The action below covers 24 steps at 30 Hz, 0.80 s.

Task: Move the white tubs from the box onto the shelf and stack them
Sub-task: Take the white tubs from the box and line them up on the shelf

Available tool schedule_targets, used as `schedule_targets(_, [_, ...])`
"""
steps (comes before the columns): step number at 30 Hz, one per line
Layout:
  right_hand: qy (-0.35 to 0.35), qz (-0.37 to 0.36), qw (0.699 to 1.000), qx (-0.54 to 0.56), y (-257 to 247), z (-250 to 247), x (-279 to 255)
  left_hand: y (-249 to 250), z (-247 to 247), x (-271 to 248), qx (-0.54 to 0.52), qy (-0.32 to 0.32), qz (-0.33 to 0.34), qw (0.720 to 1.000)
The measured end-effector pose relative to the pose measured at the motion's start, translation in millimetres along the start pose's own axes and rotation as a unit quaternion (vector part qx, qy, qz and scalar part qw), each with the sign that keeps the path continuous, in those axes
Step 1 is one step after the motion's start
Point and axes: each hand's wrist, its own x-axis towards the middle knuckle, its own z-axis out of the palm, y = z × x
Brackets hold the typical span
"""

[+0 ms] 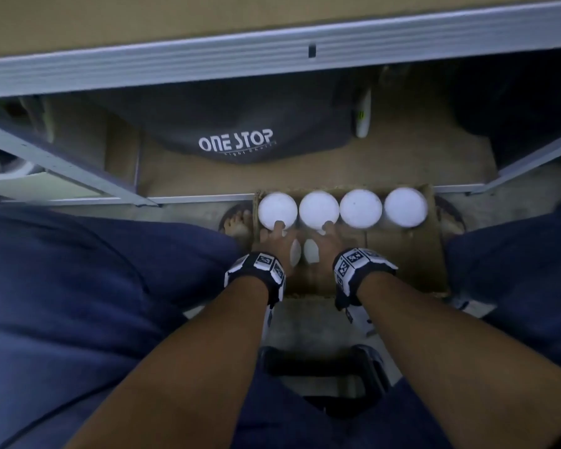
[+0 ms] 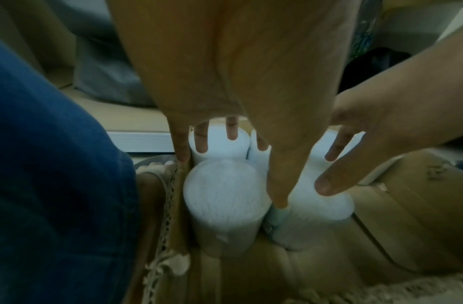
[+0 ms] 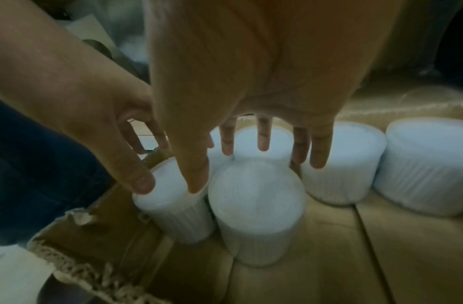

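Observation:
An open cardboard box [image 1: 408,254] sits on the floor between my knees. Several white tubs stand upright in it, with a back row [image 1: 360,208] along its far wall. Two more stand in front, the left one [image 2: 225,195] and the right one [image 3: 256,201]. My left hand [image 1: 274,236] reaches down over the left front tub, fingers straight and spread, thumb between the two tubs. My right hand [image 1: 324,236] hangs the same way over the right front tub. Neither hand's fingers curl round a tub. The low shelf board [image 1: 402,157] lies just behind the box.
A grey bag [image 1: 237,140] printed ONE STOP and a white bottle [image 1: 363,118] lie on the low shelf. A metal rail [image 1: 272,50] of the upper shelf crosses overhead. My blue-clad knees flank the box, and a sandalled foot [image 1: 237,222] is at its left corner.

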Motion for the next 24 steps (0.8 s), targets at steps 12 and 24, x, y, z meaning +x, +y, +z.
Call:
schedule_targets(12, [0.092,0.027,0.995,-0.004,-6.1,25.0,7.5,5.9,19.3,8.8,0.062,0.021,-0.027,0.998])
schedule_targets(24, [-0.021,0.041,0.999,0.017,-8.2,-7.0,-7.2,11.8,-1.6,3.9,0.010,-0.016,-0.054,0.998])
